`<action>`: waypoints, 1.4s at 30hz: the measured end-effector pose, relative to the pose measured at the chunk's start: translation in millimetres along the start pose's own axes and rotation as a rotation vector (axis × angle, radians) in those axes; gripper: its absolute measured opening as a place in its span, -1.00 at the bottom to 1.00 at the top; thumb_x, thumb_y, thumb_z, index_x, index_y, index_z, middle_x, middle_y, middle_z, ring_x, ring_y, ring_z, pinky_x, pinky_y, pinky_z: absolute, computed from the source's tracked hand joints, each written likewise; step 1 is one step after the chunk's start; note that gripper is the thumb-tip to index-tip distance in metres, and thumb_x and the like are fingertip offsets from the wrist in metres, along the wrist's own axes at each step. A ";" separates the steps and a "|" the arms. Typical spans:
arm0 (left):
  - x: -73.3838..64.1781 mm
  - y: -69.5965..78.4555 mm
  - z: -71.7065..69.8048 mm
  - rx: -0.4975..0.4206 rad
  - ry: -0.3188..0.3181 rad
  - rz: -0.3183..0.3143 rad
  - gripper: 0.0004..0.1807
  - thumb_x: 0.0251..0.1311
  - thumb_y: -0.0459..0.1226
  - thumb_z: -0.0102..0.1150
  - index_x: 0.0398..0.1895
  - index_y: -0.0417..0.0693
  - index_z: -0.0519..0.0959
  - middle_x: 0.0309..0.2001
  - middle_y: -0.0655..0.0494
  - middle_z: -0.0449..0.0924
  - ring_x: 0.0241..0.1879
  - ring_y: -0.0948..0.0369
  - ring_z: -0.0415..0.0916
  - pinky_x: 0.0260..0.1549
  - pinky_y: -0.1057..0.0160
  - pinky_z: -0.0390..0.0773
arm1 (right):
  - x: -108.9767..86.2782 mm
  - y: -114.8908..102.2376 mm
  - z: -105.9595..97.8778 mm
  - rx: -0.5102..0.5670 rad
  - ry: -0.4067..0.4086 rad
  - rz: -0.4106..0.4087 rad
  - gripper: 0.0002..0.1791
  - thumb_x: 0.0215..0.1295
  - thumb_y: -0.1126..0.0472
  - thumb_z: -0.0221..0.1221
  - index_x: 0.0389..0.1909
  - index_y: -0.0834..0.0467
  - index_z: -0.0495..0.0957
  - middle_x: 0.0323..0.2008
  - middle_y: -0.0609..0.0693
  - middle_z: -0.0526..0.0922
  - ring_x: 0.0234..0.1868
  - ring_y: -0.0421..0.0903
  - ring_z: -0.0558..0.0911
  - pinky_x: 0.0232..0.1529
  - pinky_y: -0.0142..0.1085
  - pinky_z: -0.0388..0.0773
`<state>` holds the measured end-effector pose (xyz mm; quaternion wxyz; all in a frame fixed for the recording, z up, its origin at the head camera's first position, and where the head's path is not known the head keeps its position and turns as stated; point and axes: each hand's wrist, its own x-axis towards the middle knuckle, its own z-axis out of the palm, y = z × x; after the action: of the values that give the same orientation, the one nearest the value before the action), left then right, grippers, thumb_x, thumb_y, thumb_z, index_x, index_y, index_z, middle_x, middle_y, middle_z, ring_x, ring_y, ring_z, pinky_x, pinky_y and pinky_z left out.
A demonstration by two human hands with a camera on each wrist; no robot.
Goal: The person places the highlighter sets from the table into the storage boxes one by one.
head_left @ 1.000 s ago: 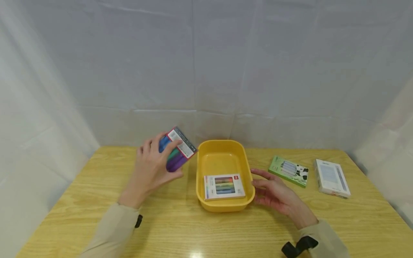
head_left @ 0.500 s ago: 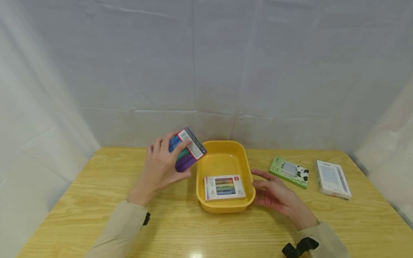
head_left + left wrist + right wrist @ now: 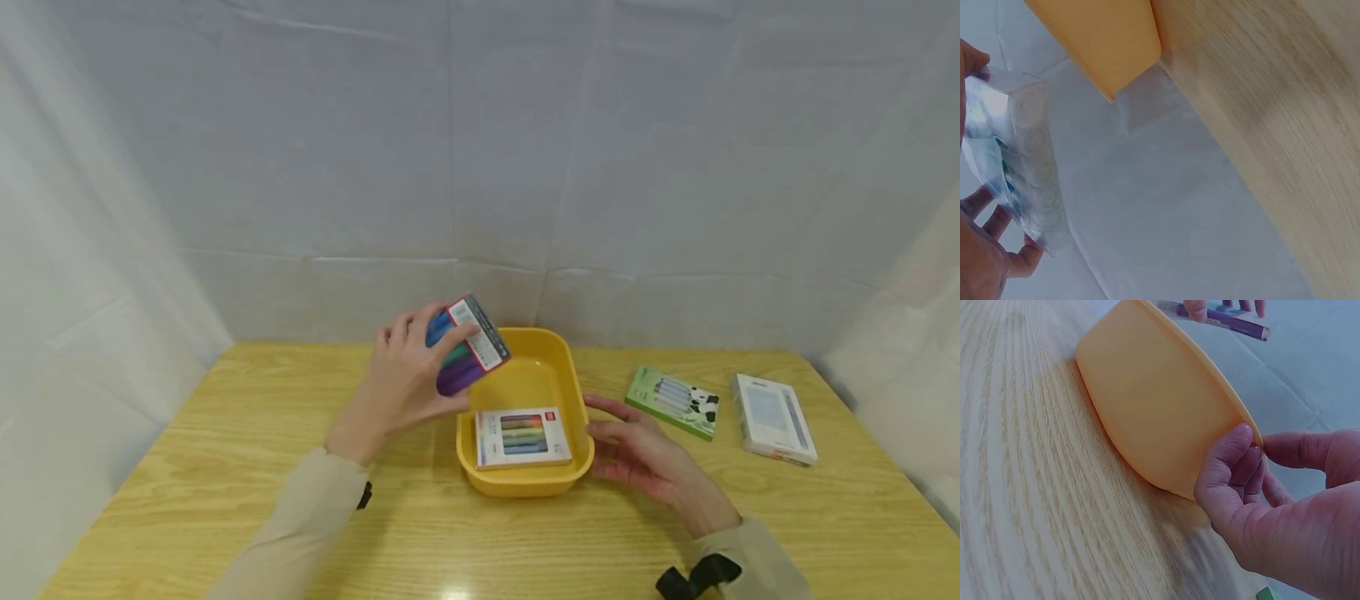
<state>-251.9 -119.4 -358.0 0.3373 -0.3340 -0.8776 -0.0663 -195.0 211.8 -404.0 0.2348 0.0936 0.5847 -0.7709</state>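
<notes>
Just left of centre in the head frame, we had the marker pack point(image 3: 486, 346) gripped in our left hand point(image 3: 408, 375), fingers and thumb clasped round it, tilted above the left part of the yellow tray point(image 3: 528, 379). Our right hand point(image 3: 641, 454) pinched that tray's right rim. We judged the pack light, fairly stiff but likely to flex where its clear plastic was thin, and somewhat slippery; two opposite edges seemed the surest hold, since a hard squeeze might dent the plastic. We counted one pack held, one tray, one white pen box point(image 3: 523, 437) in the tray's lower half, one green panda box point(image 3: 672, 402) right of centre and one white box point(image 3: 774, 418) farther right: four packages altogether, though we could not reliably count the pens inside
</notes>
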 end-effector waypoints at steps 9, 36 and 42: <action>11.6 9.8 7.8 -0.033 -0.073 0.025 -0.06 -0.11 0.27 0.50 0.38 0.30 0.36 0.38 -0.26 0.32 0.16 -0.23 0.42 -0.09 -0.16 0.50 | -0.7 0.4 0.6 0.001 0.012 0.009 -0.28 0.47 0.24 0.14 0.57 0.07 0.10 0.05 0.04 0.62 -0.17 -0.12 0.65 -0.20 -0.31 0.68; 44.7 28.4 27.2 -0.021 -0.162 0.137 -0.04 -0.05 0.35 0.37 0.45 0.33 0.32 0.42 -0.15 0.33 0.18 -0.16 0.45 -0.09 -0.14 0.52 | -1.3 -1.5 1.2 -0.009 -0.004 0.009 -0.27 0.48 0.21 0.14 0.58 0.06 0.08 0.06 0.04 0.64 -0.14 -0.11 0.66 -0.20 -0.31 0.69; 50.0 29.7 34.3 -0.041 -0.184 0.160 -0.04 -0.05 0.34 0.38 0.46 0.31 0.32 0.42 -0.14 0.32 0.19 -0.15 0.45 -0.07 -0.13 0.54 | -0.8 -1.8 2.0 -0.018 0.008 0.012 -0.27 0.47 0.21 0.14 0.58 0.05 0.08 0.08 0.06 0.62 -0.15 -0.11 0.65 -0.21 -0.32 0.68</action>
<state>-279.5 -57.8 -355.7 0.2527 -0.4146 -0.8738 -0.0259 -194.9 210.4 -401.4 0.2380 0.0982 0.5922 -0.7636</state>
